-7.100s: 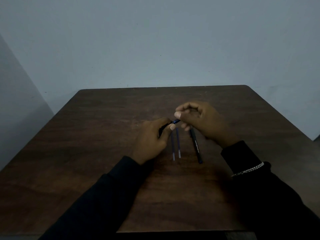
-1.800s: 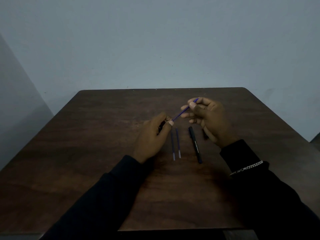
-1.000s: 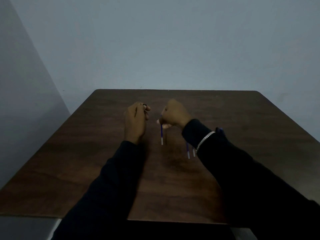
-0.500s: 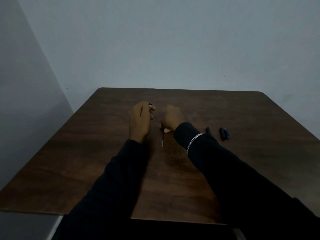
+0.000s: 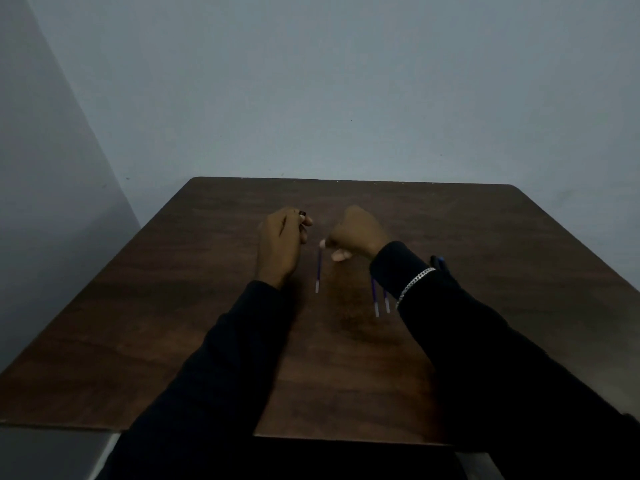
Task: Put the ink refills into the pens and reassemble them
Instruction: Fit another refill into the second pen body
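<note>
My left hand (image 5: 280, 244) grips a dark pen barrel (image 5: 302, 213), of which only the open top end shows above my fingers. My right hand (image 5: 356, 233) hovers a little to the right of it, fingers curled, with a thin blue ink refill (image 5: 318, 270) reaching down from its fingertips along the table; whether the fingers pinch it or only touch its top end I cannot tell. Two more blue refills (image 5: 375, 301) lie side by side on the table, partly under my right sleeve. A dark pen part with blue on it (image 5: 438, 261) peeks out behind my right wrist.
Everything sits on a dark brown wooden table (image 5: 173, 306) against a plain pale wall. The table's near edge (image 5: 346, 439) runs close under my forearms. My right wrist carries a silver chain bracelet (image 5: 415, 280).
Over the last seconds my view swung left and both hands went to the middle of the table; the refill, earlier held up between my hands, now points down along the table. In the last half second little moved.
</note>
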A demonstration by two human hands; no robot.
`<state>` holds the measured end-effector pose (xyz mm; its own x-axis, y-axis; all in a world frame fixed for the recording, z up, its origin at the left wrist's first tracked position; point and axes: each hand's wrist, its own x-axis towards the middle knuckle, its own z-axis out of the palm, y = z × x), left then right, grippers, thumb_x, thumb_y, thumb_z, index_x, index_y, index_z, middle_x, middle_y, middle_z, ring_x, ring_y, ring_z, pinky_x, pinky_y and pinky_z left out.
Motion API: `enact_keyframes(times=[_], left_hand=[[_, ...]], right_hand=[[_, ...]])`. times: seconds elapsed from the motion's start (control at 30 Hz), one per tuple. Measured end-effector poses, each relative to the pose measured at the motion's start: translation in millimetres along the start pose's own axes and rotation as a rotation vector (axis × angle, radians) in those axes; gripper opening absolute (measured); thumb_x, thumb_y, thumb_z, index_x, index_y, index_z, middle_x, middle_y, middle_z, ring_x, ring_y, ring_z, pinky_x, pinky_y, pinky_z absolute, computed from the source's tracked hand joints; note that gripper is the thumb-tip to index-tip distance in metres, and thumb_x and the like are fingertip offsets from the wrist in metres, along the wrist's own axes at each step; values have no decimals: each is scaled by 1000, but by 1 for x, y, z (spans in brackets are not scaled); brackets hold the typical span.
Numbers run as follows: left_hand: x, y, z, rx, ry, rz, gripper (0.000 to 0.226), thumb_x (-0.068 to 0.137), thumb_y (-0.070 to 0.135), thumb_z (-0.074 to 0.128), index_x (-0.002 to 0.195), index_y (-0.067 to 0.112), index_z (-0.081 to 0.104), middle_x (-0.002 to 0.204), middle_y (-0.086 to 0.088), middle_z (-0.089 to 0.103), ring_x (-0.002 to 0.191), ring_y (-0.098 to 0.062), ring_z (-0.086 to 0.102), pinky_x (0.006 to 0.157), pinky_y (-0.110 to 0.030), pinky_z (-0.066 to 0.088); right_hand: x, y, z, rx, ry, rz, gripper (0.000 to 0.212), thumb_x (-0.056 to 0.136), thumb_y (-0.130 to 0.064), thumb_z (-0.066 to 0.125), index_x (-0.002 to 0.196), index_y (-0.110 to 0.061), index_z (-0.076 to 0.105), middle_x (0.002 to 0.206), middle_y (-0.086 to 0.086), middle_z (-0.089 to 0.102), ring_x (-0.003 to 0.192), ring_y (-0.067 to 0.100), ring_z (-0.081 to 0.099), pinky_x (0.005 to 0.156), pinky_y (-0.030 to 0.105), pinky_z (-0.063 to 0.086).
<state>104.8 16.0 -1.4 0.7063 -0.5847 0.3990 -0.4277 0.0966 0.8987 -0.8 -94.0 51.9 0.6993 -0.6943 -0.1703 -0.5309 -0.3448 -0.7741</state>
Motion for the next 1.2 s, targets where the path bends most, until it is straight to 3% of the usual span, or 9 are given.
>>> enact_keyframes(times=[0.17, 0.3, 0.4, 0.47, 0.53, 0.73, 0.83, 0.97, 1.2], left_hand=[[-5, 7, 6, 0, -48, 6, 37, 109, 11, 40, 87, 3, 70, 69, -7, 58, 61, -12, 51, 55, -20, 40], [-10, 10, 16, -7, -103, 71, 39, 106, 16, 41, 85, 1, 70, 65, -1, 58, 58, -9, 52, 54, -17, 41], [-13, 9, 24, -36, -134, 108, 40, 101, 24, 42, 81, 2, 69, 58, 8, 57, 54, -4, 50, 53, -16, 39], [-15, 8, 28, -48, -137, 124, 40, 97, 29, 44, 78, 5, 69, 57, 8, 57, 53, -5, 49, 53, -18, 37], [-15, 5, 29, -50, -142, 132, 39, 96, 30, 44, 76, 9, 70, 57, 6, 56, 54, -7, 49, 54, -24, 38], [-14, 5, 28, -50, -154, 123, 38, 96, 30, 43, 76, 12, 70, 60, 5, 56, 56, -9, 50, 55, -27, 38], [-16, 6, 28, -49, -158, 131, 37, 98, 24, 44, 76, 9, 70, 59, 5, 56, 56, -10, 50, 55, -28, 38], [-17, 7, 30, -62, -158, 127, 36, 98, 23, 44, 78, 8, 71, 60, 5, 56, 57, -10, 50, 55, -26, 38], [-20, 6, 31, -58, -173, 99, 36, 99, 26, 45, 79, 11, 70, 63, 2, 58, 62, -14, 54, 59, -35, 42]], right_hand=[[-24, 14, -39, 47, 111, -97, 24, 88, -4, 70, 89, 20, 70, 87, 13, 80, 70, 24, 79, 71, 41, 66], [-41, 26, -68, -140, 142, -64, 16, 83, -7, 75, 84, 9, 76, 86, 15, 80, 71, 27, 79, 75, 43, 66], [-46, 32, -71, -296, 114, 10, 17, 82, -5, 76, 95, 5, 72, 97, 18, 77, 83, 30, 77, 82, 45, 64], [-49, 35, -64, -351, 94, 48, 11, 83, -1, 74, 91, 1, 67, 91, 16, 74, 66, 21, 77, 64, 33, 65], [-50, 36, -56, -375, 96, 84, 15, 86, 1, 72, 82, -5, 59, 83, 14, 69, 45, 13, 70, 43, 23, 56], [-50, 34, -37, -362, 51, 178, 21, 92, 0, 69, 107, -4, 56, 114, 19, 66, 76, 25, 73, 60, 31, 59], [-50, 31, -34, -380, 55, 182, 26, 93, 1, 65, 119, -1, 60, 118, 21, 67, 92, 31, 74, 79, 40, 63], [-50, 25, -29, -437, 64, 151, 19, 97, -3, 57, 115, -2, 62, 126, 22, 64, 110, 36, 69, 95, 45, 59], [-46, 18, -22, -584, 45, 161, 27, 90, -2, 64, 117, 1, 68, 125, 22, 67, 114, 37, 66, 76, 37, 50]])
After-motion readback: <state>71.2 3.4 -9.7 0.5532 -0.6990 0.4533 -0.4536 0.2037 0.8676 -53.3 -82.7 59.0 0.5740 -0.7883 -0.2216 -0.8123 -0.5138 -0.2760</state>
